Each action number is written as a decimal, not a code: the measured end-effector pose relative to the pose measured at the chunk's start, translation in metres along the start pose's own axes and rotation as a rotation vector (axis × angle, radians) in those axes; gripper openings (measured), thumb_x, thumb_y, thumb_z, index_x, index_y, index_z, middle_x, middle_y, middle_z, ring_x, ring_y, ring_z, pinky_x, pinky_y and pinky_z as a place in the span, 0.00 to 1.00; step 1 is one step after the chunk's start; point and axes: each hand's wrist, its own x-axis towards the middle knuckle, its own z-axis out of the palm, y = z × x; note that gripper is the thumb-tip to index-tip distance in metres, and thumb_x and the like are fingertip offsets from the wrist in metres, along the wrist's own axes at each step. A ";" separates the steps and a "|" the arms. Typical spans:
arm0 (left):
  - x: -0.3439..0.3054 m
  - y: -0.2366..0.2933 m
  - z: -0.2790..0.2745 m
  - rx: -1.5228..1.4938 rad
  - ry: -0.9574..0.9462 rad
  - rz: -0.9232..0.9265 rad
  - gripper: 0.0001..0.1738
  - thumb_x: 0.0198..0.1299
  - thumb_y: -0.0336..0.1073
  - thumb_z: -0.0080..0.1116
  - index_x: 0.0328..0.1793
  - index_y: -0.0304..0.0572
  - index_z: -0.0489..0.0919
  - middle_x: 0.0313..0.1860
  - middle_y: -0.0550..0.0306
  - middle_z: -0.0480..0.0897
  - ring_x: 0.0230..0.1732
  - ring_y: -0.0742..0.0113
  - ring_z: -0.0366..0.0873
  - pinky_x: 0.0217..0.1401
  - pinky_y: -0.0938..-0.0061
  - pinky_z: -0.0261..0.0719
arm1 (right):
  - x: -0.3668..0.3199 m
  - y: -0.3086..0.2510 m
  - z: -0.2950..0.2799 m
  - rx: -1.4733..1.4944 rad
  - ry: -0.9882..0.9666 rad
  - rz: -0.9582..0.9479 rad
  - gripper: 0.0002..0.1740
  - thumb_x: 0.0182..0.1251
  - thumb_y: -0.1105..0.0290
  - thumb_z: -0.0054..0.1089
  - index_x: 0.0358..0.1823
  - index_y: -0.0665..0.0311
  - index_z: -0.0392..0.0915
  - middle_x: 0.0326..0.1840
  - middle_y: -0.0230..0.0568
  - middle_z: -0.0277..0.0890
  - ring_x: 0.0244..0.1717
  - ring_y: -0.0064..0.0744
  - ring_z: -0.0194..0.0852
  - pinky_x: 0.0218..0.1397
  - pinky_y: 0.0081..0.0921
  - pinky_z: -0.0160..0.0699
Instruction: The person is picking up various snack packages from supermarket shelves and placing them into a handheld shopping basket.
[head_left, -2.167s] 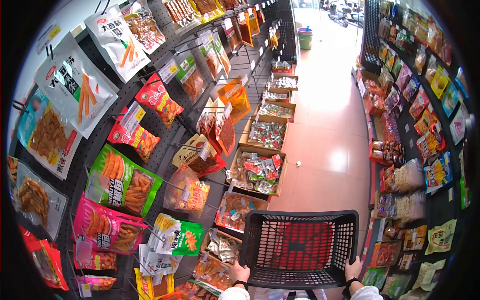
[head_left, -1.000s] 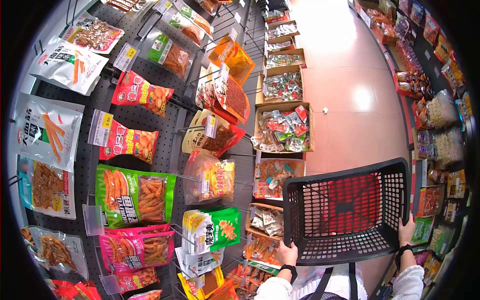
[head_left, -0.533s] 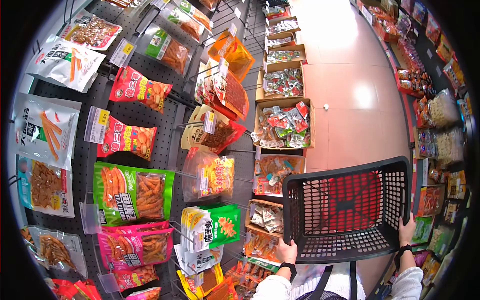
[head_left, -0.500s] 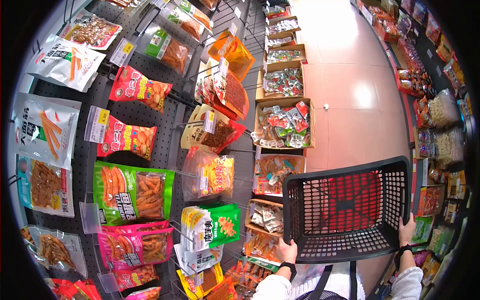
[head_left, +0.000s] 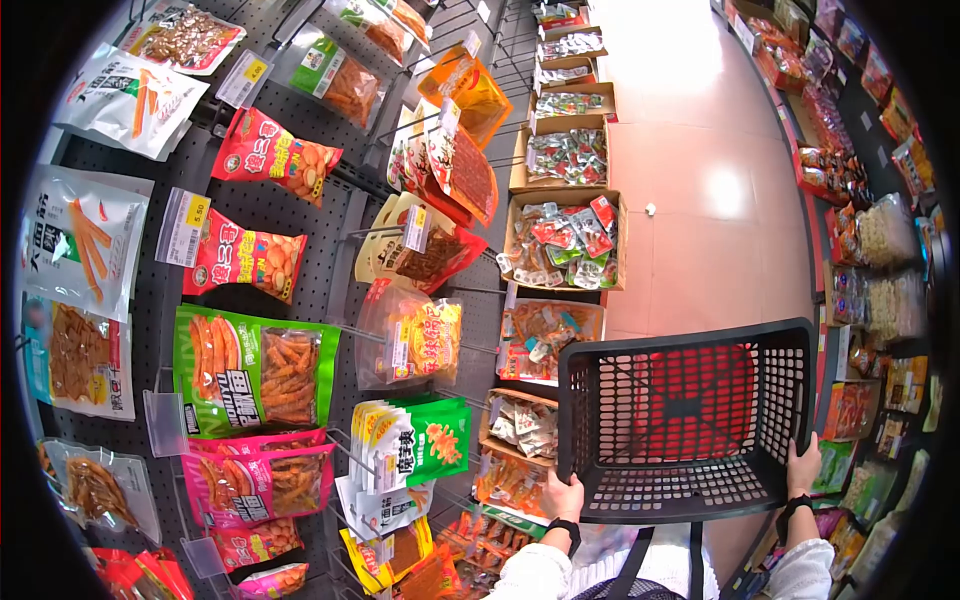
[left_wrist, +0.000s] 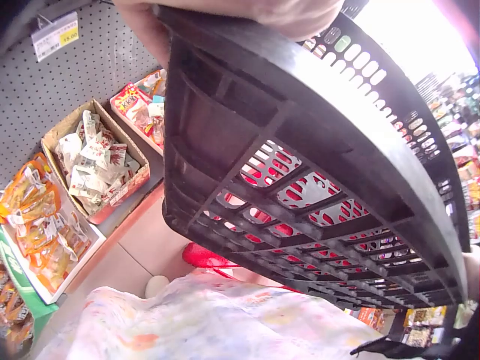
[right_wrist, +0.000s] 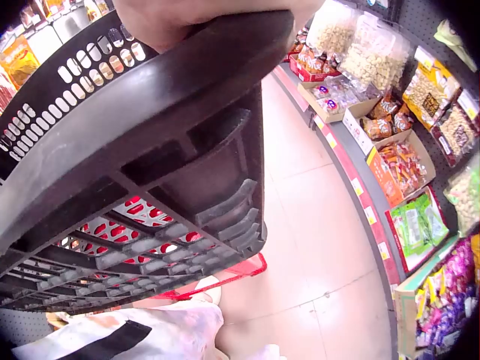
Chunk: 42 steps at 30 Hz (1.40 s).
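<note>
A black slatted basket (head_left: 690, 490) is held in front of the body, with red showing through its holes. The left hand (head_left: 564, 496) grips its near left corner; in the left wrist view that hand (left_wrist: 247, 16) lies over the rim of the basket (left_wrist: 300, 112). The right hand (head_left: 803, 467) grips the near right corner. In the right wrist view the right hand (right_wrist: 202, 19) wraps over the rim of the basket (right_wrist: 150, 82). Both wrists wear a black band.
Packaged snacks such as a green bag (head_left: 255, 370) hang on a pegboard at the left. Open cartons (head_left: 565, 240) line the lower shelf beside the tiled aisle floor (head_left: 700, 250). Another stocked shelf (right_wrist: 352, 180) runs along the right.
Compared with the oldest frame, the view has turned toward the left shelves, and the basket and hands appear farther right. Since half a second ago, they have shifted slightly left; both grips are kept.
</note>
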 end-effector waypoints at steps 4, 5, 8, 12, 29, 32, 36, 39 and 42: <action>0.002 -0.005 0.005 -0.036 -0.003 0.006 0.17 0.45 0.42 0.62 0.42 0.48 0.76 0.31 0.44 0.82 0.36 0.44 0.80 0.39 0.53 0.75 | 0.003 0.003 0.004 -0.012 0.010 -0.018 0.25 0.55 0.69 0.62 0.53 0.72 0.68 0.35 0.60 0.77 0.38 0.57 0.77 0.40 0.40 0.75; 0.003 -0.006 0.009 -0.046 0.004 0.002 0.17 0.45 0.42 0.62 0.42 0.48 0.76 0.31 0.44 0.82 0.36 0.44 0.80 0.39 0.53 0.75 | 0.004 0.004 0.004 -0.007 0.014 -0.030 0.25 0.55 0.69 0.62 0.53 0.72 0.68 0.35 0.60 0.77 0.38 0.57 0.77 0.40 0.40 0.75; 0.004 -0.008 0.015 -0.053 0.030 0.011 0.17 0.45 0.42 0.62 0.42 0.47 0.76 0.31 0.44 0.82 0.36 0.43 0.79 0.39 0.52 0.75 | 0.006 0.009 0.011 0.009 0.002 -0.018 0.21 0.55 0.71 0.61 0.50 0.71 0.69 0.35 0.58 0.78 0.38 0.58 0.76 0.40 0.40 0.75; 0.004 -0.010 0.019 0.010 -0.001 0.007 0.17 0.45 0.41 0.61 0.42 0.46 0.77 0.32 0.44 0.82 0.38 0.44 0.79 0.42 0.54 0.75 | 0.009 0.009 0.008 0.128 -0.059 -0.017 0.21 0.56 0.70 0.61 0.50 0.69 0.69 0.35 0.57 0.78 0.39 0.57 0.76 0.42 0.41 0.74; 0.002 -0.018 0.032 -0.012 -0.095 0.004 0.23 0.48 0.43 0.56 0.53 0.49 0.73 0.38 0.42 0.82 0.42 0.44 0.79 0.47 0.54 0.75 | 0.004 0.057 0.044 0.006 0.017 -0.065 0.23 0.55 0.73 0.60 0.52 0.71 0.66 0.37 0.59 0.77 0.40 0.59 0.75 0.42 0.42 0.74; -0.001 -0.017 0.031 -0.016 -0.090 0.019 0.23 0.48 0.43 0.56 0.52 0.48 0.74 0.38 0.41 0.82 0.42 0.44 0.79 0.47 0.54 0.75 | 0.004 0.045 0.028 0.084 -0.067 0.024 0.24 0.55 0.73 0.60 0.53 0.70 0.65 0.37 0.59 0.77 0.40 0.59 0.75 0.42 0.42 0.74; -0.003 -0.023 0.038 -0.019 -0.061 0.036 0.22 0.48 0.44 0.57 0.51 0.47 0.74 0.35 0.42 0.82 0.42 0.44 0.79 0.46 0.55 0.75 | 0.001 0.053 0.034 0.026 -0.035 0.020 0.25 0.55 0.72 0.60 0.53 0.70 0.64 0.35 0.60 0.77 0.38 0.61 0.75 0.41 0.43 0.74; -0.007 -0.026 0.041 0.026 -0.047 0.025 0.22 0.48 0.45 0.57 0.50 0.47 0.75 0.36 0.43 0.82 0.42 0.45 0.79 0.44 0.54 0.76 | -0.005 -0.024 -0.039 -0.047 -0.234 0.145 0.28 0.57 0.61 0.59 0.55 0.71 0.65 0.45 0.59 0.75 0.45 0.53 0.74 0.48 0.39 0.72; -0.006 -0.031 0.051 -0.019 -0.015 0.028 0.22 0.48 0.45 0.57 0.49 0.47 0.75 0.36 0.44 0.82 0.43 0.46 0.79 0.44 0.54 0.76 | -0.006 -0.038 -0.051 -0.203 -0.286 0.107 0.33 0.61 0.50 0.53 0.59 0.68 0.62 0.49 0.60 0.73 0.47 0.54 0.74 0.47 0.41 0.73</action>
